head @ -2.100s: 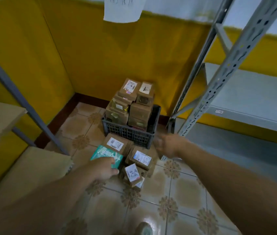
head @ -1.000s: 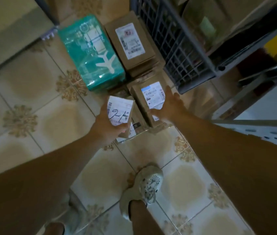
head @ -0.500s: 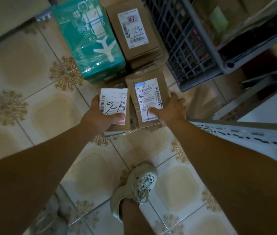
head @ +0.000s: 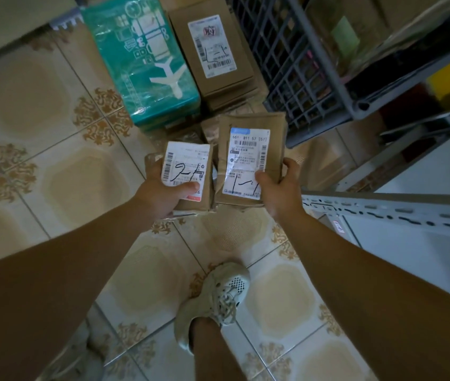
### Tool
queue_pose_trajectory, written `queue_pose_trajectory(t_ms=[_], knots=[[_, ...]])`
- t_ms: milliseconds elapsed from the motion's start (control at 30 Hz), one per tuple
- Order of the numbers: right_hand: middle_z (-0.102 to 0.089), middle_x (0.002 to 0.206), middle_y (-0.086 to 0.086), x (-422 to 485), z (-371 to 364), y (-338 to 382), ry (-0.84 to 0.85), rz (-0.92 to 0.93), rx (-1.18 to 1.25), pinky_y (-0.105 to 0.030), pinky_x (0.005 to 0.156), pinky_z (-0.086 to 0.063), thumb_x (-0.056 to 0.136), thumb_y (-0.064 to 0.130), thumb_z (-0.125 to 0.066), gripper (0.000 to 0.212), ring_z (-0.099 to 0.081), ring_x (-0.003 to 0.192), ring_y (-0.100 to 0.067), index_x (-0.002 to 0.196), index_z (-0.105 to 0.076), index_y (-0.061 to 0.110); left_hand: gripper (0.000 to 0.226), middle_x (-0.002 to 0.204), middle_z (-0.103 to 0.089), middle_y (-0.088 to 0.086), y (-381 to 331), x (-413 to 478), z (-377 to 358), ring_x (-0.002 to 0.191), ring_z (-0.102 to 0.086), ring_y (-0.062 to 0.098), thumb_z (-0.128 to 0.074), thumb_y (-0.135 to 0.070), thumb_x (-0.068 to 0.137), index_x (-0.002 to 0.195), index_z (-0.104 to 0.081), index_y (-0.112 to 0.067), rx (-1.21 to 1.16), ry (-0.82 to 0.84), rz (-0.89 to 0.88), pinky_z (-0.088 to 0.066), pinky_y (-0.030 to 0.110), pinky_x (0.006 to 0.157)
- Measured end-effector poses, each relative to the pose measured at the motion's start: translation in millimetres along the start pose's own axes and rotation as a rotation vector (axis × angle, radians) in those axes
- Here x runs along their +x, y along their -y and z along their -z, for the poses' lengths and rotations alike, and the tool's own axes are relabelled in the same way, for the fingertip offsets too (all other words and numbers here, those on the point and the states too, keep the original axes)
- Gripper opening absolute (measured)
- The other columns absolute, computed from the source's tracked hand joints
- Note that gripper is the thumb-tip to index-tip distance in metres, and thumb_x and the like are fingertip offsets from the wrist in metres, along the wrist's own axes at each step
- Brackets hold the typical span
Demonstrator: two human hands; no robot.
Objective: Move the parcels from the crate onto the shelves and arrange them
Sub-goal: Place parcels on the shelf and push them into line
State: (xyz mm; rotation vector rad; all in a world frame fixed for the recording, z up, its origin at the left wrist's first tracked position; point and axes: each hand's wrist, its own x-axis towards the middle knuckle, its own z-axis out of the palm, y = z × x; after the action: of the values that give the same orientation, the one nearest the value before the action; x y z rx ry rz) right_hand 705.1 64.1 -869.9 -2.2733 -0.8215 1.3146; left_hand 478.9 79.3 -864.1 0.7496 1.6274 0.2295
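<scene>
L hand (head: 160, 195) gripped small parcel (head: 191, 171), thumb on top; R hand (head: 280, 188) gripped bigger parcel (head: 248, 149). Both flat, long axes pointing away twd crate (head: 301, 78).

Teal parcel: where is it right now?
In the head view, upper left of centre, the teal parcel lies on the floor, with a brown parcel between it and the crate.
</scene>
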Motion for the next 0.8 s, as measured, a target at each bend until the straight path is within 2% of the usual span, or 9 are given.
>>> queue_pose_trajectory(t_ms=[67,133,200,300,367,467,533,700,800], knots=[[-0.059,0.127,-0.004,-6.9,3.9,3.5,-0.005,0.002,0.049,-0.034,0.083,-0.055,0.079,0.045,-0.064,0.074,-0.064,0.104,-0.020,0.144,-0.031,0.032,0.056,0.114,-0.063,-0.012,-4.5,-5.1,2.0,0.101,-0.064,0.017,-0.074,-0.034,0.080,0.120,-0.036,-0.045,-0.018,0.019,0.018,-0.056,0.045,0.079],[-0.063,0.117,0.005,-16.4,10.7,8.8,0.011,0.022,0.112,-0.029,0.081,-0.056,0.088,0.032,-0.064,0.066,-0.065,0.096,-0.009,0.146,-0.033,0.031,0.057,0.112,-0.065,-0.013,-8.6,-14.2,6.6,0.100,-0.065,0.019,-0.074,-0.033,0.081,0.123,-0.038,-0.044,-0.075,0.035,0.034,-0.055,0.051,0.084],[-0.063,0.110,0.017,-29.0,21.2,15.4,0.052,0.044,0.169,-0.021,0.077,-0.055,0.095,0.018,-0.060,0.063,-0.066,0.088,0.002,0.150,-0.031,0.030,0.062,0.111,-0.066,-0.016,-15.4,-30.5,13.4,0.099,-0.066,0.017,-0.074,-0.027,0.081,0.130,-0.038,-0.042,-0.127,0.054,0.020,-0.054,0.050,0.083],[-0.063,0.128,0.009,-59.8,37.4,34.8,0.106,0.058,0.207,-0.020,0.081,-0.057,0.098,0.019,-0.058,0.066,-0.067,0.094,0.003,0.154,-0.028,0.032,0.065,0.110,-0.064,-0.009,-27.7,-67.0,31.2,0.095,-0.067,0.018,-0.071,-0.010,0.083,0.129,-0.033,-0.032,-0.208,0.034,0.005,-0.055,0.043,0.076],[-0.066,0.123,0.009,-87.4,45.4,53.0,0.128,0.069,0.277,-0.016,0.074,-0.056,0.099,0.017,-0.058,0.061,-0.069,0.093,0.001,0.152,-0.032,0.031,0.068,0.110,-0.063,0.000,-37.7,-96.2,49.3,0.092,-0.067,0.022,-0.069,0.001,0.079,0.125,-0.029,-0.027,-0.244,0.021,0.001,-0.055,0.045,0.080],[-0.073,0.103,0.013,-137.2,56.5,86.9,0.141,0.083,0.403,-0.027,0.079,-0.059,0.096,0.013,-0.063,0.056,-0.072,0.095,-0.009,0.142,-0.041,0.035,0.074,0.105,-0.065,-0.001,-63.2,-145.0,84.2,0.091,-0.067,0.021,-0.070,0.002,0.068,0.128,-0.035,-0.023,-0.271,-0.002,-0.079,-0.054,0.043,0.083],[-0.075,0.099,0.016,-175.9,62.0,114.6,0.149,0.098,0.465,-0.032,0.080,-0.059,0.093,0.010,-0.066,0.055,-0.073,0.095,-0.012,0.133,-0.043,0.041,0.065,0.106,-0.066,-0.002,-86.9,-182.1,114.9,0.091,-0.066,0.017,-0.064,0.008,0.079,0.132,-0.039,-0.021,-0.295,-0.006,-0.162,-0.053,0.032,0.075],[-0.073,0.112,0.006,-296.9,77.4,191.7,0.066,0.153,0.611,-0.040,0.082,-0.059,0.090,0.007,-0.068,0.064,-0.072,0.099,-0.018,0.140,-0.042,0.036,0.056,0.114,-0.070,-0.003,-147.5,-286.6,196.1,0.107,-0.066,0.021,-0.068,-0.018,0.069,0.120,-0.056,-0.036,-0.214,0.066,-0.343,-0.048,0.047,0.098],[-0.065,0.129,0.006,-373.7,81.9,231.3,-0.091,0.194,0.656,-0.049,0.095,-0.055,0.086,0.022,-0.071,0.080,-0.068,0.109,-0.018,0.152,-0.029,0.040,0.052,0.115,-0.070,-0.006,-180.8,-354.6,234.3,0.106,-0.066,0.018,-0.069,-0.023,0.080,0.128,-0.055,-0.036,-0.122,0.114,-0.454,-0.049,0.047,0.097]])
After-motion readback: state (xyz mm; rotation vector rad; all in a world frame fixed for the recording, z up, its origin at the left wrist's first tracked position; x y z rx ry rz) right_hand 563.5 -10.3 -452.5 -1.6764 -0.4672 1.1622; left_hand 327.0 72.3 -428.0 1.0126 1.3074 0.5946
